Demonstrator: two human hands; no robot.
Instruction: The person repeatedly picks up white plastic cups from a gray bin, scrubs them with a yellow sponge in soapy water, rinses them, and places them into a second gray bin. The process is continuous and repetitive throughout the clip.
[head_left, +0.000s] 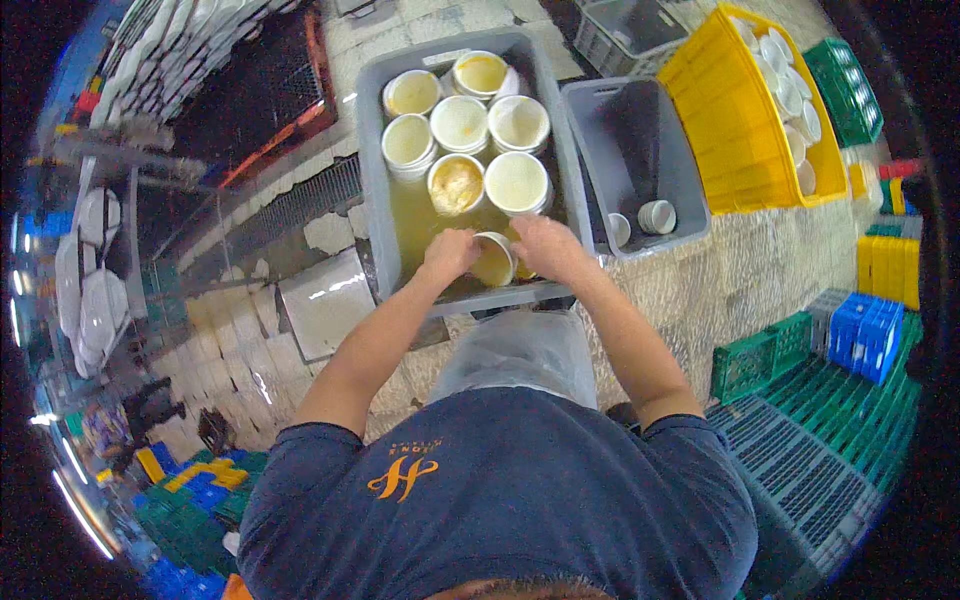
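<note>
In front of me a grey plastic tub (577, 176) holds cloudy yellowish liquid and several stacks of round white bowls (459, 123). My left hand (450, 253) grips the left rim of a tilted white bowl (493, 260) near the tub's close side. Just right of that bowl is my right hand (549, 246), its fingers pointing down into the tub; its fingertips are partly hidden, so its grip is unclear. A bowl with yellowish-orange residue or foam (456, 185) sits behind the tilted one.
A second grey tub (637, 161) on the right holds a few white bowls (657, 217). Beyond it stands a yellow crate (739, 142) of white dishware. Green crates (761, 367) and a blue crate (866, 337) lie at right. A floor drain grate (315, 191) runs left of the tub.
</note>
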